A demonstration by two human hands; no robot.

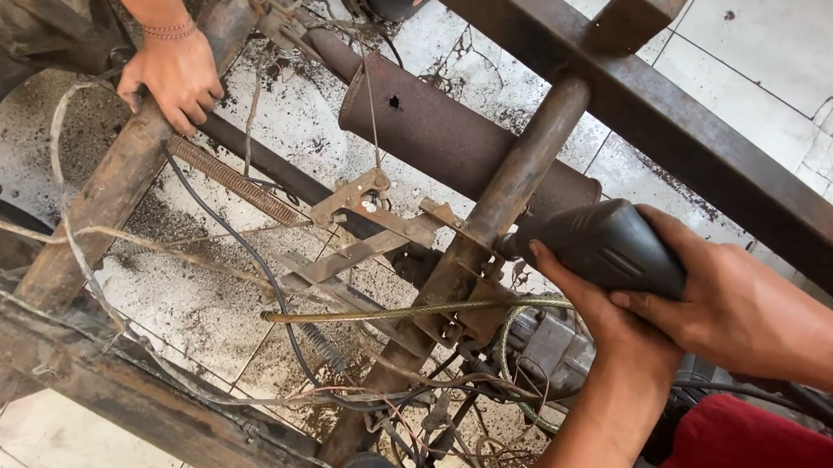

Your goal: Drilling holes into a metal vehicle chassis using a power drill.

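Drill [606, 244] at 4 o'clock, nose against rusty crossbar [508, 189] | right hand [744, 308] fingers clenched on body, left hand [605, 323] cupped beneath | another person's hand [174, 77] gripped frame rail [116, 185] at 11 o'clock | best kept square, pressure steady.

Both forearms come in from the lower right, bare to the wrist, and meet on one grip. The right hand [734, 302] lies on top, palm down, fingers bent over the far side of the grip and the thumb laid along its near edge. The left hand [610, 322] comes up from beneath, wrist cocked back, its fingers curled up around the underside and the thumb pressed against the near end. The two hands touch, the left tucked just under the right, both closed firmly.
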